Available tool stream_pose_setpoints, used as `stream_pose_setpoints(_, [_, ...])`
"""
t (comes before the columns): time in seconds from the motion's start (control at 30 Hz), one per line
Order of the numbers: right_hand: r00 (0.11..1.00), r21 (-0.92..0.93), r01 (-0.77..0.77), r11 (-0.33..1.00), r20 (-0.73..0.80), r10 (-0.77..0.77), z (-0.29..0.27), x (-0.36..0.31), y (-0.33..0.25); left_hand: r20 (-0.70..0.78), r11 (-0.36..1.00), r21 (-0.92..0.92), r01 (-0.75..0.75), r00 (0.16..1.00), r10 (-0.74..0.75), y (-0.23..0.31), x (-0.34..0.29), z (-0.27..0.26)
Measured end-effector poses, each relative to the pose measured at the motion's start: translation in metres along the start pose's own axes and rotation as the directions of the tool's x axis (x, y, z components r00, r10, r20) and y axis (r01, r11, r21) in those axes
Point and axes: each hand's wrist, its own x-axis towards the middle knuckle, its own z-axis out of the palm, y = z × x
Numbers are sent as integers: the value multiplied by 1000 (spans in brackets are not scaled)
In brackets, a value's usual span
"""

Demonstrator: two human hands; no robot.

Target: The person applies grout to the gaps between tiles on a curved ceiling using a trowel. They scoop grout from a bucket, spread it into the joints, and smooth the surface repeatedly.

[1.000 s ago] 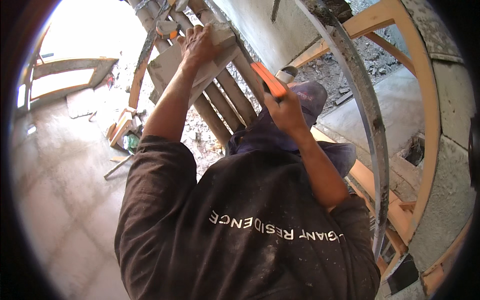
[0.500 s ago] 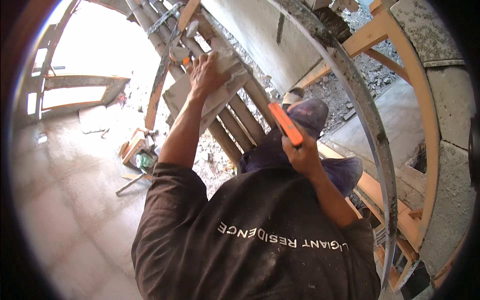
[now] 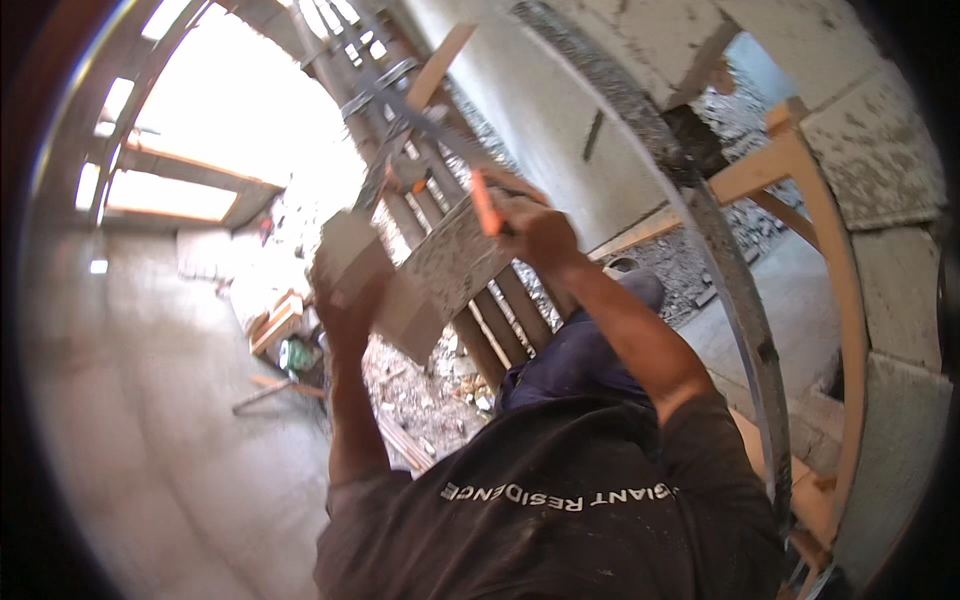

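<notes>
My left hand (image 3: 342, 308), smeared by motion, grips a pale grey flat block (image 3: 352, 252) across its middle, and the block is held tilted to the left of the poles. Beside it, a rough grey slab (image 3: 455, 258) lies across several round poles (image 3: 487, 325). My right hand (image 3: 545, 238) is closed around an orange tool (image 3: 486, 205), held over the far right end of the slab. The tool's kind cannot be made out. A small grey and orange thing (image 3: 408, 180) sits on the poles beyond the slab.
A curved metal bar (image 3: 735, 270) arches along my right, beside timber framing (image 3: 850, 300) and a block wall (image 3: 900, 290). Rubble (image 3: 425, 400) lies below the poles. On the left, wood scraps (image 3: 278, 322) and a stick (image 3: 262, 396) rest on the concrete floor (image 3: 170, 400).
My left hand has lifted the pale block off the poles and moved it left toward me. The right hand has carried the orange tool forward and left, over the slab. The view has shifted.
</notes>
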Motion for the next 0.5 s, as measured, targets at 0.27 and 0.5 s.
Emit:
stream_pose_setpoints(0.27, [920, -141, 84, 986, 391, -22, 62, 6, -9, -354, 958, -283, 38, 924, -141, 51, -30, -24])
stream_pose_setpoints(0.5, [968, 457, -206, 866, -35, 249, -49, -50, -28, -283, 874, -474, -110, 959, -33, 100, 26, 51])
